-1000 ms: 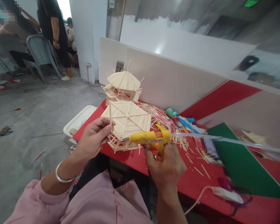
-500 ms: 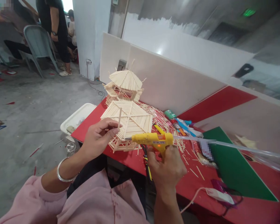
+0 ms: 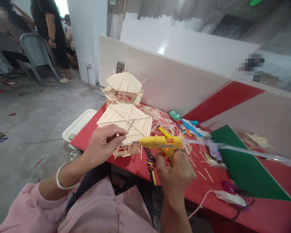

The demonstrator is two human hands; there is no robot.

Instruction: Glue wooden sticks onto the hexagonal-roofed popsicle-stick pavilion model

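Between thumb and fingers, my left hand (image 3: 106,142) pinches a thin wooden stick (image 3: 130,126), tilted up to the right over a wooden stick model (image 3: 118,114) with a six-sided roof. My right hand (image 3: 176,168) is wrapped round the handle of a yellow hot glue gun (image 3: 157,142), whose small light glows orange. Its nozzle points left, close to my left fingertips and the near roof edge; whether it touches the stick I cannot tell. A long clear glue stick (image 3: 244,151) runs out of the gun's back. Behind stands a second stick model (image 3: 124,82) with a pointed roof.
Loose sticks (image 3: 162,118) cover the red table (image 3: 135,166) behind the gun. Pliers (image 3: 151,166) lie at the near edge. A green board (image 3: 247,168) and a white plug adapter (image 3: 230,198) are at right. A white tray (image 3: 75,124) stands at left; people (image 3: 50,29) are beyond.
The stick in my left hand has gone from nearly upright to leaning right. The glue gun's nozzle stays close to my left fingertips. The whole view has shifted slightly.
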